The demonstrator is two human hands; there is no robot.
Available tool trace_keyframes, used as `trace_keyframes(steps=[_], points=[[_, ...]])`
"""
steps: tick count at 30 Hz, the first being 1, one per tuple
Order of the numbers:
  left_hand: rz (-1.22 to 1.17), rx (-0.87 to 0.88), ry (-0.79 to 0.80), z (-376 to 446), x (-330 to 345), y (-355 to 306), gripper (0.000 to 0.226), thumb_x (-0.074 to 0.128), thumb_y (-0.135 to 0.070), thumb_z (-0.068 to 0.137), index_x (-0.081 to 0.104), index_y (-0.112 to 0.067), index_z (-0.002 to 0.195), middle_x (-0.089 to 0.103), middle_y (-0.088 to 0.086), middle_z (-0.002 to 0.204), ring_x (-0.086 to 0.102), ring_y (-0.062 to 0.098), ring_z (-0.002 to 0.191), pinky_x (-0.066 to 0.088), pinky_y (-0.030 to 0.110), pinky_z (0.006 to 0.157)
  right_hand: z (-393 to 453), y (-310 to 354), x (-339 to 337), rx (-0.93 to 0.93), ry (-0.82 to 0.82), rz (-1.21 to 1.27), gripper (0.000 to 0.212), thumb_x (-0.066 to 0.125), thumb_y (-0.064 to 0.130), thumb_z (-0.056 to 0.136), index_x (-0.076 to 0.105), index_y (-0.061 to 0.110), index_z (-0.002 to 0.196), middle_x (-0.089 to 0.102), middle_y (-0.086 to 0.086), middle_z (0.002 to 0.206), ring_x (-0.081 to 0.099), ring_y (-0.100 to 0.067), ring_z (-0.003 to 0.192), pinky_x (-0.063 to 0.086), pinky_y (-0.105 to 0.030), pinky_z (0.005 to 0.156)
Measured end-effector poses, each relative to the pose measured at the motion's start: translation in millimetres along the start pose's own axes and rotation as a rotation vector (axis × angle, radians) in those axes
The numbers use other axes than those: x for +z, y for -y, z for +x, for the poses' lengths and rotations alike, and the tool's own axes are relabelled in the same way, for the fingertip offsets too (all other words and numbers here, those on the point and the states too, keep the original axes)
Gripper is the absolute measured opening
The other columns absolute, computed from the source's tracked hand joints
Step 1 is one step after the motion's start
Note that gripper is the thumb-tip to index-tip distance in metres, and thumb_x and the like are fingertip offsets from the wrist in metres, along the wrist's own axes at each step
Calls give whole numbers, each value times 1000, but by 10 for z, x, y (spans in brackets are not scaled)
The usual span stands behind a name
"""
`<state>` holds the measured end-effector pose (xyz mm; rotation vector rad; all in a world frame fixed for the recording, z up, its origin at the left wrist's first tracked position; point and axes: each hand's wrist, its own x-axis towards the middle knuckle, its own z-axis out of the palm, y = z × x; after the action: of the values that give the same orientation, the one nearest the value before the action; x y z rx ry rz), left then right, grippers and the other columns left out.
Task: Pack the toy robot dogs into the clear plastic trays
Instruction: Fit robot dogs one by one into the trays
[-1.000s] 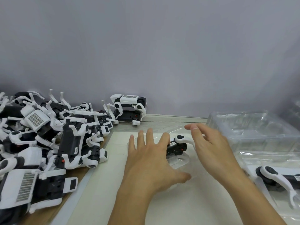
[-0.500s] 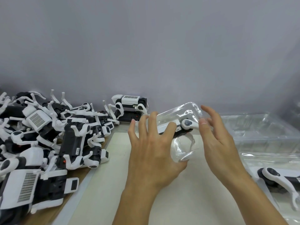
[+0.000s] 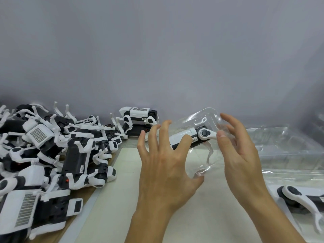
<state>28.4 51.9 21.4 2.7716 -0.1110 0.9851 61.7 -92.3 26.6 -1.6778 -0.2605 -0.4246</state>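
We are gripping a clear plastic tray [image 3: 203,120] from both sides: our left hand [image 3: 166,165] is curling its thumb under the near edge with fingers spread along the left side, and our right hand [image 3: 240,151] is pinching the right side. A toy robot dog [image 3: 191,137] is sitting inside it, raised and tilted above the pale mat [image 3: 140,216]. A pile of dogs [image 3: 52,155] is lying at left; empty trays [image 3: 284,146] and another packed dog [image 3: 301,199] are lying at right.
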Motion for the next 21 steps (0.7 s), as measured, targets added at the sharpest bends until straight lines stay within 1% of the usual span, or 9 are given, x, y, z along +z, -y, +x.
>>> trace_keyframes(steps=[2, 4, 6, 8, 10, 12, 14, 18, 21], points=[[-14, 13, -42, 0, -1, 8, 61, 75, -60, 59, 57, -28, 107, 42, 15, 143, 37, 40, 135, 16, 56, 115, 8, 21, -1, -37, -5, -40, 42, 59, 44, 88, 52, 45, 129, 60, 28, 120, 53, 3, 121, 43, -27, 101], [-21, 30, -86, 1, 0, 16, 63, 77, -59, 60, 56, -27, 110, 40, 16, 144, 36, 40, 137, 14, 56, 115, 15, 49, 10, -69, -26, -82, 44, 68, 42, 88, 52, 42, 129, 60, 29, 119, 52, 5, 120, 41, -16, 97], [-29, 45, -133, 5, 2, 24, 66, 78, -59, 60, 56, -26, 113, 40, 17, 146, 35, 40, 138, 14, 57, 116, 20, 85, 30, -91, -65, -86, 41, 69, 42, 86, 53, 45, 123, 59, 34, 114, 52, 9, 116, 39, -5, 90], [-39, 54, -166, 10, 2, 30, 66, 78, -59, 62, 56, -25, 114, 39, 18, 147, 35, 40, 139, 14, 57, 116, 28, 120, 44, -100, -95, -73, 38, 68, 42, 85, 53, 47, 119, 59, 35, 111, 53, 11, 113, 35, 1, 86], [-42, 57, -176, 7, 10, 33, 65, 77, -59, 63, 58, -25, 115, 39, 18, 147, 34, 40, 139, 14, 57, 116, 36, 136, 40, -84, -92, -36, 38, 70, 38, 85, 55, 45, 119, 62, 29, 111, 55, 10, 112, 37, 1, 84], [-39, 57, -169, 0, 23, 34, 66, 77, -59, 62, 58, -24, 114, 39, 18, 147, 34, 39, 139, 14, 57, 116, 38, 138, 29, -53, -73, -7, 40, 72, 36, 83, 57, 42, 120, 64, 24, 112, 57, 7, 111, 41, -6, 84], [-35, 56, -158, -8, 35, 36, 67, 77, -59, 61, 56, -25, 114, 39, 18, 147, 34, 39, 139, 15, 58, 116, 39, 132, 20, -36, -64, -2, 41, 73, 33, 83, 57, 41, 120, 65, 24, 111, 57, 5, 111, 42, -13, 86], [-47, 51, -155, -12, 44, 43, 66, 76, -60, 61, 55, -25, 114, 40, 18, 147, 35, 40, 138, 15, 57, 116, 36, 128, 28, -28, -61, -16, 40, 73, 34, 84, 57, 42, 119, 64, 25, 110, 57, 7, 110, 41, -13, 84], [-82, 25, -153, -6, 46, 39, 65, 74, -62, 63, 52, -27, 113, 40, 17, 147, 35, 38, 138, 16, 56, 116, 37, 146, 21, -45, -47, -6, 34, 71, 33, 87, 59, 43, 118, 65, 26, 110, 58, 7, 109, 43, -15, 86]])
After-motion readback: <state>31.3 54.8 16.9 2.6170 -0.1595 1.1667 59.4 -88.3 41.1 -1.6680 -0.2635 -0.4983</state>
